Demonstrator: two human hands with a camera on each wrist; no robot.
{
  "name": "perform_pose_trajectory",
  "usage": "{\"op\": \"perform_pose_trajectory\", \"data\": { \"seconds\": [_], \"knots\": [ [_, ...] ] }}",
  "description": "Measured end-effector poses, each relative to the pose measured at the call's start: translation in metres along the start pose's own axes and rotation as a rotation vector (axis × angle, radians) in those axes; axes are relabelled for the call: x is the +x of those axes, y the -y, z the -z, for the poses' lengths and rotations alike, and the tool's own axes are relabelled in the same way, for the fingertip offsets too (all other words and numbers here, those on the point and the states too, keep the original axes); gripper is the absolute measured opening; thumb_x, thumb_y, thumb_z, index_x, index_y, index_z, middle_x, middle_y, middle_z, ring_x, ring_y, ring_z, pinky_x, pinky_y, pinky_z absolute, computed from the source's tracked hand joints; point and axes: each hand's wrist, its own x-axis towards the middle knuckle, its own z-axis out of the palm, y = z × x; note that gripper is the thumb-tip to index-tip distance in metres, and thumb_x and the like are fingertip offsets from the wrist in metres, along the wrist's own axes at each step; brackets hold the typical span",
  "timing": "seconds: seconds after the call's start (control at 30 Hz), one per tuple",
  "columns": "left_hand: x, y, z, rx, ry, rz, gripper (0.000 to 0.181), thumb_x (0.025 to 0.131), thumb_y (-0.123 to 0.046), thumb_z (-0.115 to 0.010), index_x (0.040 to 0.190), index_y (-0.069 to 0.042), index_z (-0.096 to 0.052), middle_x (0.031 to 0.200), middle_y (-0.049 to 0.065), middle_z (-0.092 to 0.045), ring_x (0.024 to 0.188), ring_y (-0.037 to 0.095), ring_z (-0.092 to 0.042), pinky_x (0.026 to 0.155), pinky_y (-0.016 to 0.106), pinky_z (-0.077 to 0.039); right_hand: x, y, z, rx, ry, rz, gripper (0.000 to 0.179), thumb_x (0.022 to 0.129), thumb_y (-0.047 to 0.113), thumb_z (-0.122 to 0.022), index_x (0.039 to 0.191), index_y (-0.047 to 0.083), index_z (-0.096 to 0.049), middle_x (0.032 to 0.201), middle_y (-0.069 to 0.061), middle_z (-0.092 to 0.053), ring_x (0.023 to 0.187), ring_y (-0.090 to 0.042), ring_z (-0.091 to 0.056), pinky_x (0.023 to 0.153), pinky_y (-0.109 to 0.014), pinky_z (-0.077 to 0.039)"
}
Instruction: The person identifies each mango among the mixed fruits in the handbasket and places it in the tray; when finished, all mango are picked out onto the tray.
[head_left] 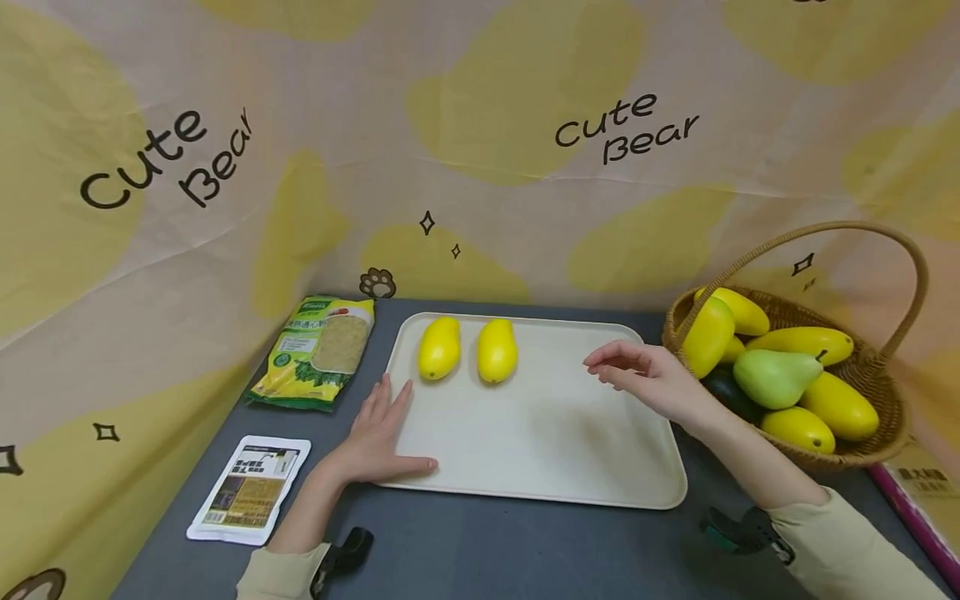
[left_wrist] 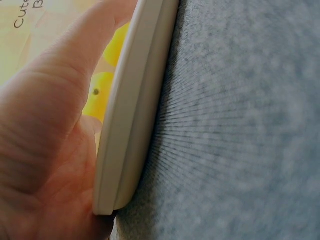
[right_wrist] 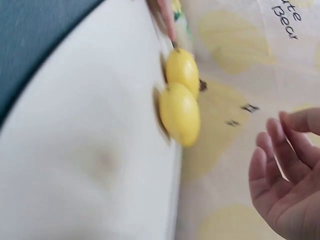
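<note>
Apparently, in the head view, the step was laying out fruits: two [head_left: 439,348] [head_left: 497,351] lay on the tray [head_left: 480,450], centre; the left hand [head_left: 378,442] was spread at its left edge, gripping nothing. Another would call for the basket [head_left: 896,412], right. In the right wrist view, the right hand [right_wrist: 290,185], lower right, curved loosely, empty.

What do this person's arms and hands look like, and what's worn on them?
The left hand and right hand are ungloved. The left sleeve and right sleeve are pale cream. At the cuffs sit a left device and right device, both black, the right with some green. No cables show.
</note>
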Motion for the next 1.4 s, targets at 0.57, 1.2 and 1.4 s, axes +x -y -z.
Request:
{"op": "perform_pose_trajectory", "data": {
  "seconds": [0.57, 1.2, 1.4],
  "knots": [
    [0.001, 0.002, -0.002, -0.011, -0.016, -0.001, 0.124, 0.068, -0.069, -0.073, 0.156, -0.005, -0.014, 0.160, 0.024, 0.011, 0.145, 0.045, 0.006, 0.109, 0.069, -0.006, -0.015, 0.006, 0.141, -0.835, -0.008, -0.047, 0.030, 0.094, 0.016, -0.064, 0.116, -0.004, -0.064, 0.105, -0.018, -0.068, 0.093, -0.036, -0.064, 0.077, -0.051, -0.051],
    [0.001, 0.004, -0.004, -0.004, -0.016, -0.008, 0.123, 0.069, -0.071, -0.071, 0.156, -0.006, -0.015, 0.160, 0.022, 0.012, 0.146, 0.043, 0.007, 0.109, 0.069, -0.006, 0.002, -0.036, 0.161, -0.550, 0.171, -0.191, 0.069, 0.092, 0.026, -0.069, 0.135, -0.010, -0.030, 0.138, -0.040, -0.035, 0.121, -0.060, -0.040, 0.094, -0.064, -0.040],
    [0.001, 0.004, -0.003, -0.006, -0.009, -0.002, 0.122, 0.069, -0.071, -0.071, 0.157, -0.007, -0.015, 0.160, 0.022, 0.011, 0.146, 0.042, 0.007, 0.110, 0.068, -0.005, -0.006, -0.035, 0.160, -0.595, 0.085, -0.179, 0.075, 0.088, 0.036, -0.072, 0.140, -0.003, -0.036, 0.137, -0.034, -0.043, 0.118, -0.052, -0.047, 0.093, -0.064, -0.039]
  ]
}}
